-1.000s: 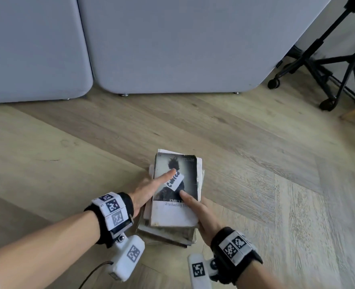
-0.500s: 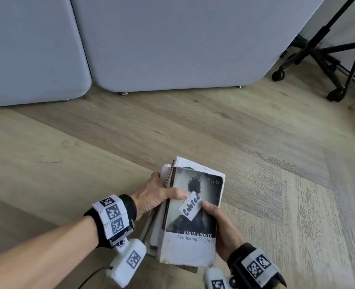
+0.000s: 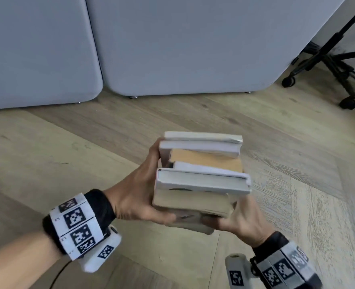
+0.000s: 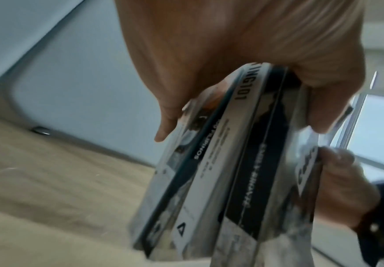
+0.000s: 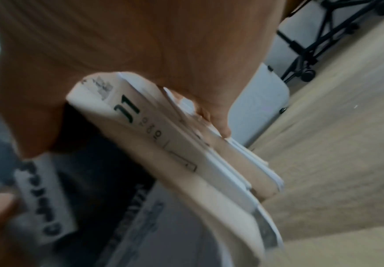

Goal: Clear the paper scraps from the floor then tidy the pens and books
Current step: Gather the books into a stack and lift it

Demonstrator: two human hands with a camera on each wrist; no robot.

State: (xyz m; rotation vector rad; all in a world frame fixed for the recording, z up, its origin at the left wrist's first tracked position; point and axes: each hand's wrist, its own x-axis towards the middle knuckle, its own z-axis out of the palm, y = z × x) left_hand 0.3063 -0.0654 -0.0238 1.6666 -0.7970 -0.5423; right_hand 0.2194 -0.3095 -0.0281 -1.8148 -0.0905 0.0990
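A stack of several books (image 3: 201,176) is held up above the wooden floor (image 3: 89,155), turned on edge so that the page edges face me. My left hand (image 3: 143,192) grips the stack's left side, thumb at the near face. My right hand (image 3: 241,222) grips its lower right, thumb over the near cover. In the left wrist view the book spines (image 4: 223,162) run between my left fingers and thumb, and the right hand (image 4: 342,177) shows beyond. In the right wrist view the stack (image 5: 177,150) sits in my right hand's grasp, with a white label (image 5: 44,198) on the dark cover.
Two grey upholstered furniture units (image 3: 172,42) stand along the back on small feet. A black wheeled stand (image 3: 337,59) occupies the far right corner.
The books were lying flat on the floor a second ago under both hands. Both hands took hold of the stack, lifted it and tipped it upright on edge.
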